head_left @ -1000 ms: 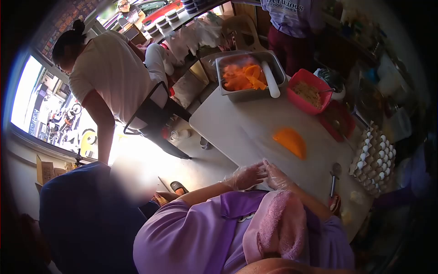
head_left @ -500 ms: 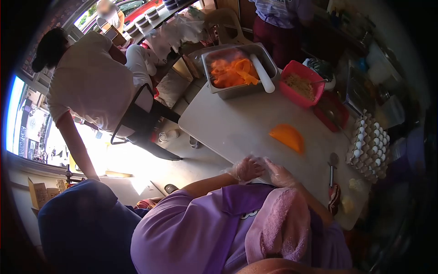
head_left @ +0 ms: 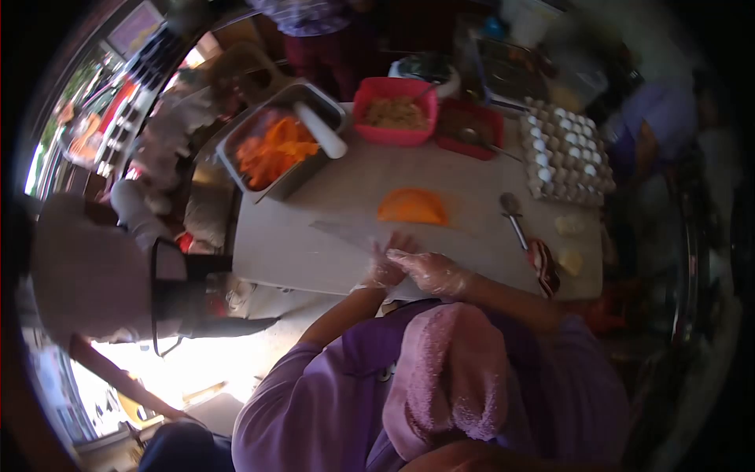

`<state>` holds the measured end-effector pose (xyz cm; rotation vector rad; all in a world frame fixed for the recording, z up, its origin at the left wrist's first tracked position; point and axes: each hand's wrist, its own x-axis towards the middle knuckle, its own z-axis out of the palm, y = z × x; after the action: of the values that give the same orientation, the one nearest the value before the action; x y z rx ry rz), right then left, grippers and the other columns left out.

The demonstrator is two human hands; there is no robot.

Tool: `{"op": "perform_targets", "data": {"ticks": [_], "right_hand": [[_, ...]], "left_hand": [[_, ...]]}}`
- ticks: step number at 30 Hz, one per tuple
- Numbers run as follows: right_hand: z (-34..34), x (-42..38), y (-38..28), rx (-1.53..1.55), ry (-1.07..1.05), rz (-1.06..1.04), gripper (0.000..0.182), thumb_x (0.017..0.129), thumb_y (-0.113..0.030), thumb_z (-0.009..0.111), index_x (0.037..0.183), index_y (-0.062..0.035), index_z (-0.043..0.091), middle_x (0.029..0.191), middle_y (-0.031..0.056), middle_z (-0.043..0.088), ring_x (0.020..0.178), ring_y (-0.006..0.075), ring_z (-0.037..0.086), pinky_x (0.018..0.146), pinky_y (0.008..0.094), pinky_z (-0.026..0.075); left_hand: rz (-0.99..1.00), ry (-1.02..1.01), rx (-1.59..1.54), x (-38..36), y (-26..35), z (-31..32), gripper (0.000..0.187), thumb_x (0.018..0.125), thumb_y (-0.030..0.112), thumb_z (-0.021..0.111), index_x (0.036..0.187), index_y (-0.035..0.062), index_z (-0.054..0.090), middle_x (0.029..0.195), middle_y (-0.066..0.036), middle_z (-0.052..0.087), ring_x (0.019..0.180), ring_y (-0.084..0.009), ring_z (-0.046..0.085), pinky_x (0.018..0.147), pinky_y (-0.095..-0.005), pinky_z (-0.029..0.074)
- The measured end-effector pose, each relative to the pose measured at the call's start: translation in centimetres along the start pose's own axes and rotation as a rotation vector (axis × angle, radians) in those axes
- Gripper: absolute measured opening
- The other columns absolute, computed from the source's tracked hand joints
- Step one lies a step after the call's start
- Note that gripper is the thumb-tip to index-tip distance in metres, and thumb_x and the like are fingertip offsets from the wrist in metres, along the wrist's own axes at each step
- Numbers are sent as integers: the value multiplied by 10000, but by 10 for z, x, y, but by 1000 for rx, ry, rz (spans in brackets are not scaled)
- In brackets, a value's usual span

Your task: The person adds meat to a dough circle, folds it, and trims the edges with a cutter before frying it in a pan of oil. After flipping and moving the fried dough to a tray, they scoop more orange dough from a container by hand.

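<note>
My left hand (head_left: 385, 266), in a clear plastic glove, is just over the table's near edge with its fingers spread. My right hand (head_left: 434, 273), gloved the same way, reaches across with fingers stretched out, and its fingertips touch the left hand. Neither hand shows anything held, though blur hides the fine detail. Just beyond them lies an orange half-moon of folded dough (head_left: 412, 207), flat on the table. A thin see-through sheet (head_left: 342, 231) seems to lie to the left of my hands.
On the light table (head_left: 275, 244) stand a metal pan (head_left: 295, 185) of orange dough with a white rolling pin (head_left: 320, 130), a pink bowl (head_left: 393, 138) of filling, a red tray (head_left: 469, 149), and egg trays (head_left: 566, 189). A pizza cutter (head_left: 514, 220) lies right. A person (head_left: 94, 267) stands left.
My view has swung left, so the table now sits more squarely ahead. My hands stay together near the edge, the right now lying more across the left. The orange half-moon has stayed on the table.
</note>
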<state>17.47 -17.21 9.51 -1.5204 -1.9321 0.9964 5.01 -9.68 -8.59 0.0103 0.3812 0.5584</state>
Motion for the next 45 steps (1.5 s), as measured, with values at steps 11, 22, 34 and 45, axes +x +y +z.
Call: {"op": "perform_targets", "data": {"ticks": [11, 22, 34, 45], "right_hand": [[-19, 5, 10, -278, 119, 13, 326, 923, -220, 403, 1202, -131, 545, 969, 173, 641, 841, 333, 640, 755, 455, 495], [-36, -18, -16, -204, 80, -3, 457, 856, -67, 437, 1295, -180, 497, 1210, 156, 572, 916, 324, 632, 781, 413, 515], [3, -27, 34, 548, -449, 33, 454, 892, -268, 544, 1304, -82, 503, 1332, 104, 508, 1216, 252, 491, 1031, 345, 372], [-31, -8, 93, 536, 998, 234, 281, 908, -148, 545, 1146, -2, 567, 1156, 151, 581, 1098, 241, 539, 933, 341, 433]], "left_hand": [[-199, -202, -124, 110, -19, 42, 694, 846, 659, 392, 1363, 196, 380, 1406, -80, 378, 1303, -313, 326, 1081, -549, 228], [-131, -91, -171, 136, 11, 55, 581, 892, 567, 399, 1314, 170, 440, 1329, -59, 471, 1262, -290, 384, 1073, -535, 252], [-30, 63, -100, 113, 21, 79, 437, 954, 444, 371, 1226, 142, 533, 1241, -55, 561, 1194, -285, 469, 1059, -528, 287], [-56, -218, -179, 90, 26, 109, 572, 872, 582, 429, 1311, 219, 476, 1392, -102, 430, 1272, -333, 389, 1058, -594, 255]]}}
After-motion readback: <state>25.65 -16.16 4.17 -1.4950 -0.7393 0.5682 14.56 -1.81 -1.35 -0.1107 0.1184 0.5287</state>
